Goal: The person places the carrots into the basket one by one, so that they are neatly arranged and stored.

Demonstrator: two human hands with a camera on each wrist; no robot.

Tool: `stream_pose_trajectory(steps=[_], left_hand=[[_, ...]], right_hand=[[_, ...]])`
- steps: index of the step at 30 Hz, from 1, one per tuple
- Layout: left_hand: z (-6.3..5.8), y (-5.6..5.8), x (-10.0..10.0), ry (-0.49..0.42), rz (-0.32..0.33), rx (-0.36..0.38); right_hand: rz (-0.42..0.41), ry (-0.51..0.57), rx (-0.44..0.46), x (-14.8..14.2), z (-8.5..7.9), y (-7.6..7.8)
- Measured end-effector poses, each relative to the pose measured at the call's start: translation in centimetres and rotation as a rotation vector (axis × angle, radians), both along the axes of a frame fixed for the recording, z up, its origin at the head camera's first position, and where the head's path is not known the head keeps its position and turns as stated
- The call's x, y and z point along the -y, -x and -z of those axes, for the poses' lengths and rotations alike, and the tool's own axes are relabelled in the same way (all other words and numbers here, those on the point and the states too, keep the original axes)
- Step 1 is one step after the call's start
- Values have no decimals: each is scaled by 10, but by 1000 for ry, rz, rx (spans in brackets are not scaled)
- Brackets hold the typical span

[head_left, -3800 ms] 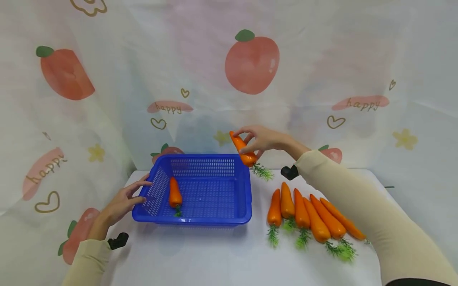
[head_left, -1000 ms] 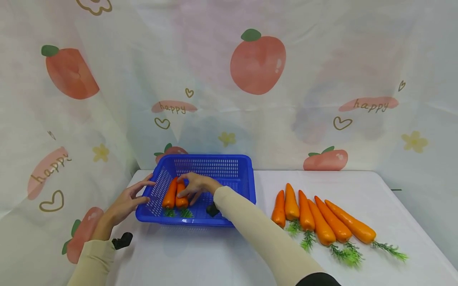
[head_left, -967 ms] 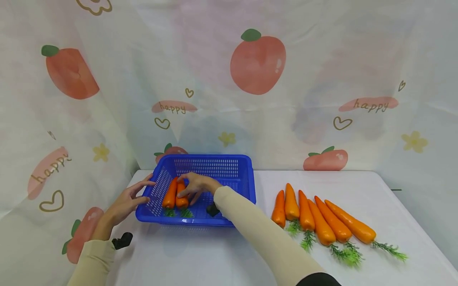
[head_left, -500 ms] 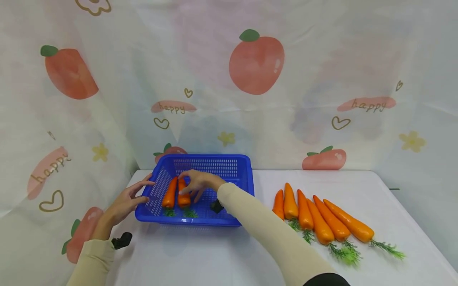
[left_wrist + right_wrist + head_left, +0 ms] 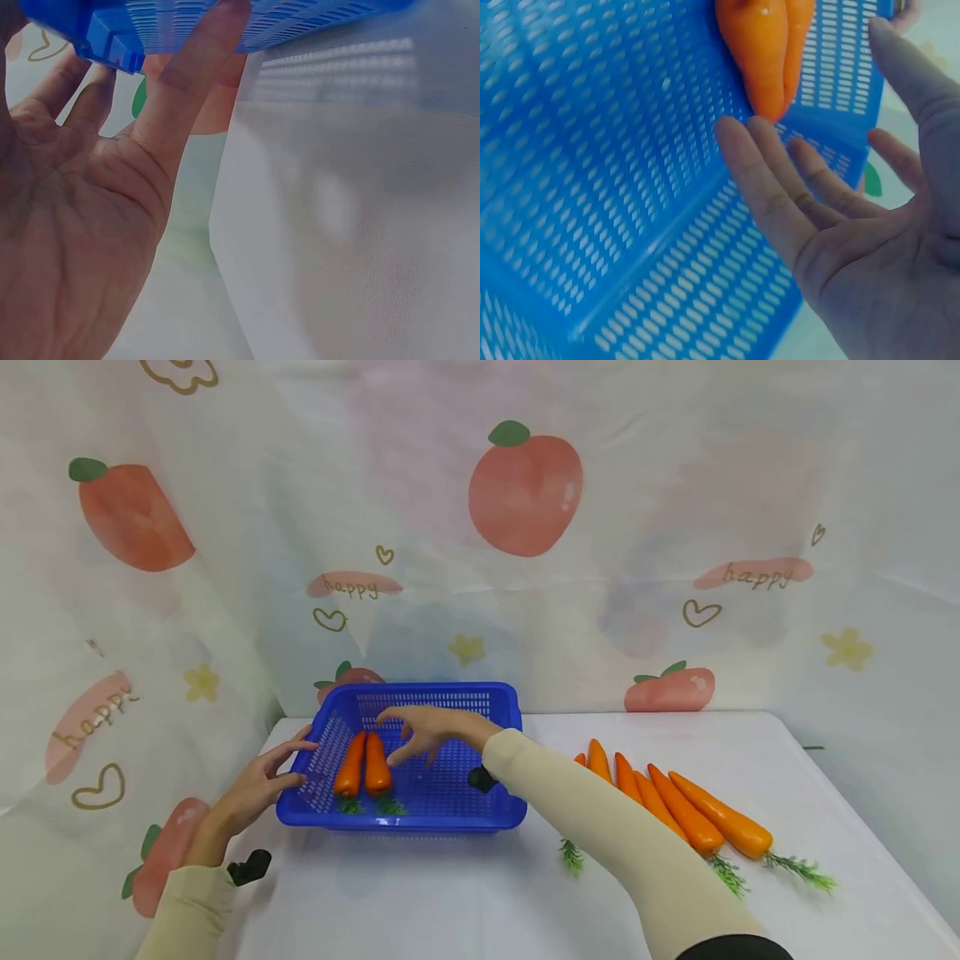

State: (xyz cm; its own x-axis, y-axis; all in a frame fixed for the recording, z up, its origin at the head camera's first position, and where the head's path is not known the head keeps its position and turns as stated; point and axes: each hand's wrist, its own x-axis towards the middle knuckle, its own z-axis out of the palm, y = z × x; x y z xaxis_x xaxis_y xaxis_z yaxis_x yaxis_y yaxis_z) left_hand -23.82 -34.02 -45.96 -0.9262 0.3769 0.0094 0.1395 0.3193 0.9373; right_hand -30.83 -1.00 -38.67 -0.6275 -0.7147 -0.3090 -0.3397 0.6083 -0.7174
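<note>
Two orange carrots with green tops lie side by side in a blue plastic basket (image 5: 450, 810): the left carrot (image 5: 350, 767) and the right carrot (image 5: 377, 768). My right hand (image 5: 427, 728) hovers over the basket, just right of them, fingers spread and nothing held. In the right wrist view, the fingers of my right hand (image 5: 870, 247) are apart from the carrots (image 5: 761, 52). My left hand (image 5: 258, 781) rests on the basket's left side, fingers and thumb spread along the rim. From the left wrist, the thumb of my left hand (image 5: 97, 180) touches the basket wall (image 5: 262, 34).
Several more carrots (image 5: 720, 814) lie in a row on the white table (image 5: 420, 893), right of the basket; my right sleeve (image 5: 600, 827) partly covers them. A printed cloth (image 5: 420, 468) hangs behind and at the left.
Earlier my right hand carried a carrot above the basket's right rim, then set it beside the first one. It has now let go and moved up and right. The left hand stays at the rim.
</note>
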Motion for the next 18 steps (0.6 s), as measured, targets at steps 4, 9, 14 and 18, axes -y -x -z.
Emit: stream_pose_trajectory(steps=[4, 9, 14, 18], left_hand=[[0, -1, -1, 4, 0, -3], [0, -1, -1, -3, -7, 7], [0, -2, -1, -27, -1, 20], [0, -2, -2, -34, 3, 20]], right_hand=[[-25, 9, -86, -17, -12, -5], [-30, 37, -198, -36, -24, -11], [-17, 71, -315, -59, -37, -19], [0, 128, -371, -82, -43, -27]])
